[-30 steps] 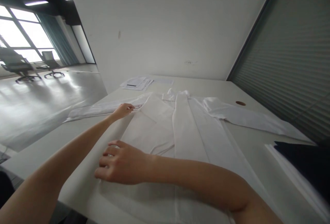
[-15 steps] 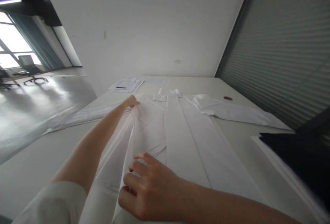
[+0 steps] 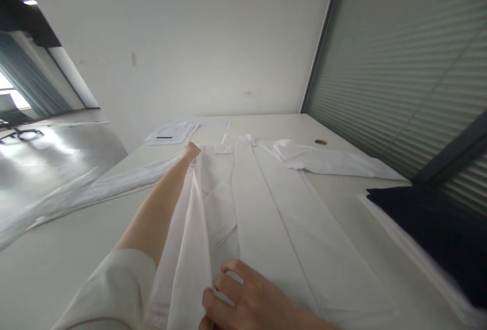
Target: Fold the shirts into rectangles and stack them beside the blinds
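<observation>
A white long-sleeved shirt (image 3: 266, 208) lies spread on the table, its collar at the far end and its sleeves out to both sides. My left hand (image 3: 192, 151) reaches far forward and pinches the shirt's left side near the shoulder. Close to me, at the bottom of the view, my right hand (image 3: 247, 297) has its fingers curled on the shirt's near left part; its fingertips are partly hidden. Between the two hands a raised fold of cloth runs lengthwise, with loose fabric hanging left of it.
Dark folded cloth (image 3: 426, 233) lies on white material at the right. Papers (image 3: 173, 132) with a small black bar sit at the back left. A round brown hole (image 3: 320, 142) is in the white table (image 3: 277, 123). A window with blinds (image 3: 399, 66) borders the right side.
My right hand has moved nearer to me and slightly right, its fingers closing on the cloth. The fold between my hands has become straighter. My left hand keeps its grip. The view has shifted.
</observation>
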A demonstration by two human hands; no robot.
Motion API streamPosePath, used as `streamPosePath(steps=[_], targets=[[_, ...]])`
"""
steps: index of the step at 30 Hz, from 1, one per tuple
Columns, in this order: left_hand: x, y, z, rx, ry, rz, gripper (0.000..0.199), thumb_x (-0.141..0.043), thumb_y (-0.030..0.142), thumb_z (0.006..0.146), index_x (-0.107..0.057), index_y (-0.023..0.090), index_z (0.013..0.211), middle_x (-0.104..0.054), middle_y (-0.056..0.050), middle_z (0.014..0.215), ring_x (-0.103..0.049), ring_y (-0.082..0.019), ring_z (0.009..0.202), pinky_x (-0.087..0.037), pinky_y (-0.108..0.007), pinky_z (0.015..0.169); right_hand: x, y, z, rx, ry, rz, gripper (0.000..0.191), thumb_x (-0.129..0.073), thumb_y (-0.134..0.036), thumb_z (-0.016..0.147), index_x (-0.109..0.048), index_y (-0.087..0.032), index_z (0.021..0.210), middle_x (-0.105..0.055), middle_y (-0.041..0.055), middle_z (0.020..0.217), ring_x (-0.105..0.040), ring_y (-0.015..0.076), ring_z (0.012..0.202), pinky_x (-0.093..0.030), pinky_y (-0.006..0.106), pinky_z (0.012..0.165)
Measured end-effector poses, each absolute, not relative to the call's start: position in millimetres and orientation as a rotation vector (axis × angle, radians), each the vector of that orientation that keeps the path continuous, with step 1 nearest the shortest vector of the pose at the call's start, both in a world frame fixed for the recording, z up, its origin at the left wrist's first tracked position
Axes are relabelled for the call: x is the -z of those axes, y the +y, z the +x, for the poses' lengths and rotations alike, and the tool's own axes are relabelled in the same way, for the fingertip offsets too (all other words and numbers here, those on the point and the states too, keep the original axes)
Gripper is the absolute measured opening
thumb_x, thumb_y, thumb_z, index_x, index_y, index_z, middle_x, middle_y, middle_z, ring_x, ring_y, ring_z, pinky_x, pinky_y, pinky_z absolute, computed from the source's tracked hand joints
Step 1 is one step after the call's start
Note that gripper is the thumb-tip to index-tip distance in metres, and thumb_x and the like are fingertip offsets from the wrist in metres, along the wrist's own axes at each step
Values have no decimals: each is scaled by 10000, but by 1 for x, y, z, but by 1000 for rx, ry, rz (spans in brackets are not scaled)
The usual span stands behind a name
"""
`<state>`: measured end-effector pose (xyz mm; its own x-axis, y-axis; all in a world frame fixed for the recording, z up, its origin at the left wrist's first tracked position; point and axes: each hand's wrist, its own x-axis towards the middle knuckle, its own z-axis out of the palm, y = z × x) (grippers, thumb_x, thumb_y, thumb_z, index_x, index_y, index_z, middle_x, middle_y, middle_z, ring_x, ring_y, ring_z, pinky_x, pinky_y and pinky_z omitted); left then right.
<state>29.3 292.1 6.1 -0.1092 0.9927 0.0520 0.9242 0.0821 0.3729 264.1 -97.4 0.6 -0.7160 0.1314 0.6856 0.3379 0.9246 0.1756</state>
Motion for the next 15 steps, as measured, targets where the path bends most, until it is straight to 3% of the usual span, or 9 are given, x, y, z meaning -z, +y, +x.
streamPosePath(steps=[11,15], targets=[[4,308,89,-525,2227,1793,349,-612,371,956,-594,152,1227,-612,-100,1224,-626,-231,1065,-538,-438,901,-19,-111,292,462,-2297,-456,243,-532,-232,988,-655,-170,788,-604,-16,701,-488,106,627,-419,268,597],[6,308,111,-548,2177,1835,355,-593,401,957,-612,147,1203,-638,-107,1196,-628,-239,1076,-516,-450,923,-20,-117,300,456,-2304,-473,232,-505,-123,983,-650,-191,815,-636,-31,765,-484,97,638,-419,254,581]])
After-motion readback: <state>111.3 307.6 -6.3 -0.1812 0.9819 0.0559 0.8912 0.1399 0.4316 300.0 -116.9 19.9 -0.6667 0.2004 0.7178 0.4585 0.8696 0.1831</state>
